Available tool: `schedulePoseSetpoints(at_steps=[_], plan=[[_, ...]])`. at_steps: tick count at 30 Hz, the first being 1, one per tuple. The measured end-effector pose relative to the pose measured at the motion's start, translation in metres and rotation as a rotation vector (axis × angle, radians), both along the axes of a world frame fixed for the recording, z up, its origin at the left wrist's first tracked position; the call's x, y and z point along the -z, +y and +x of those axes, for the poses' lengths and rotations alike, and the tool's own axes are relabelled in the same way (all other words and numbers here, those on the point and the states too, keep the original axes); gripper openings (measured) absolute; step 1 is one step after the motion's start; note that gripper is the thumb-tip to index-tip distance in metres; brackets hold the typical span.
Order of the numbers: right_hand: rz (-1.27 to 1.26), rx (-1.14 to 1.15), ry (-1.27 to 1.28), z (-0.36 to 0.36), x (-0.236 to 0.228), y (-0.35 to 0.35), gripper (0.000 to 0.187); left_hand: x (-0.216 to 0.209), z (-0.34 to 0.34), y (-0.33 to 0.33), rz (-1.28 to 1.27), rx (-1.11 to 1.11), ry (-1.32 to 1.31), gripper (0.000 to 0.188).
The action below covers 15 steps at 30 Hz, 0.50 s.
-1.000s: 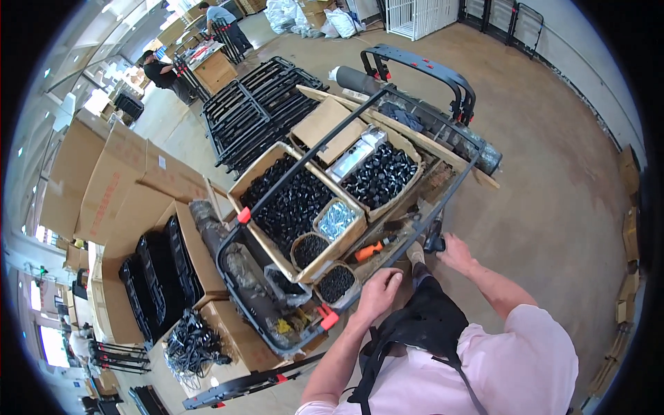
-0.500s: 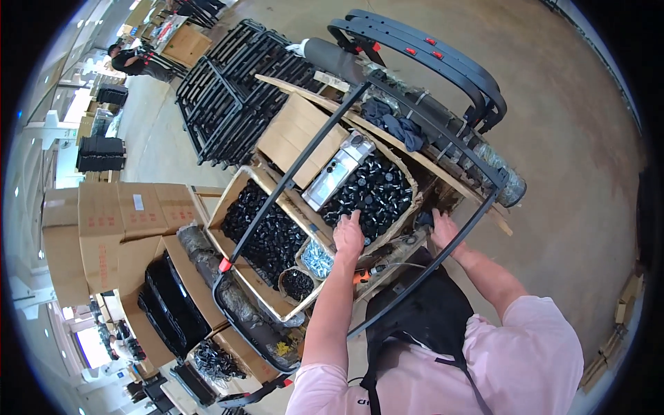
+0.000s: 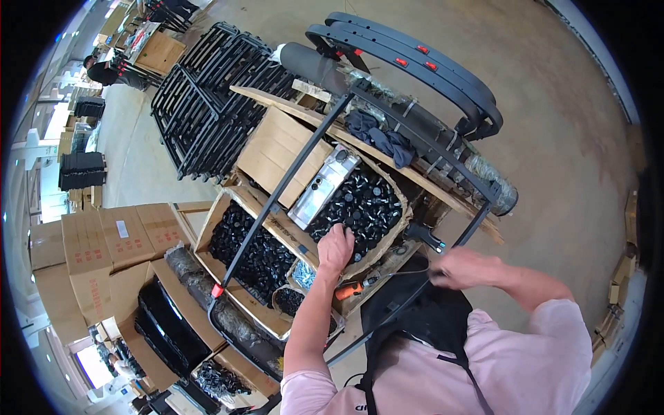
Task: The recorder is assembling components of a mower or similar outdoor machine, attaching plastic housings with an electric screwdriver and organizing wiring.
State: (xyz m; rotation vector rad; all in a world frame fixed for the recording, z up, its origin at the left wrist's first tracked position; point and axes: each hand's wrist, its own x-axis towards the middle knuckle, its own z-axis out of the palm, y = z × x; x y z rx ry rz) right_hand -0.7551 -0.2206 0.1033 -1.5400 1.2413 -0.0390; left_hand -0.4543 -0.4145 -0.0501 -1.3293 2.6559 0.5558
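My left hand (image 3: 335,249) is at the near edge of a carton of shiny black plastic caps or knobs (image 3: 371,200). Its fingers are curled down at the pile, and what they hold is hidden. To the right, my right hand (image 3: 465,268) is smeared by motion beside the dark metal frame bar (image 3: 409,299), so its grip does not show. A black tool, possibly a power driver (image 3: 423,236), lies beside the carton, just beyond this hand. Between my hands rests an orange-and-black tool (image 3: 349,290).
A second carton of black parts (image 3: 242,252) stands left, with silver screws (image 3: 303,274) in a small tub. The tubular frame (image 3: 297,166) slants across the cartons. Stacked black frames (image 3: 207,97) lie beyond; padded rollers (image 3: 408,117) run behind. A person (image 3: 104,72) is far off.
My right hand has drawn back toward my body from beside the carton, exposing the black tool there. My left hand stays at the black parts, its fingers more curled. The view has shifted slightly.
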Motion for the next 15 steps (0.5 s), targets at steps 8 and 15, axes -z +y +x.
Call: schedulePoseSetpoints(at_steps=[8, 15], plan=[[-0.381, -0.115, 0.754, 0.073, 0.159, -0.169, 0.021, -0.064, -0.085, -0.062, 0.201, -0.229, 0.624, 0.031], [-0.502, -0.025, 0.872, 0.074, 0.185, -0.161, 0.018, -0.092, -0.164, -0.164, 0.1, -0.364, 0.838, 0.032]])
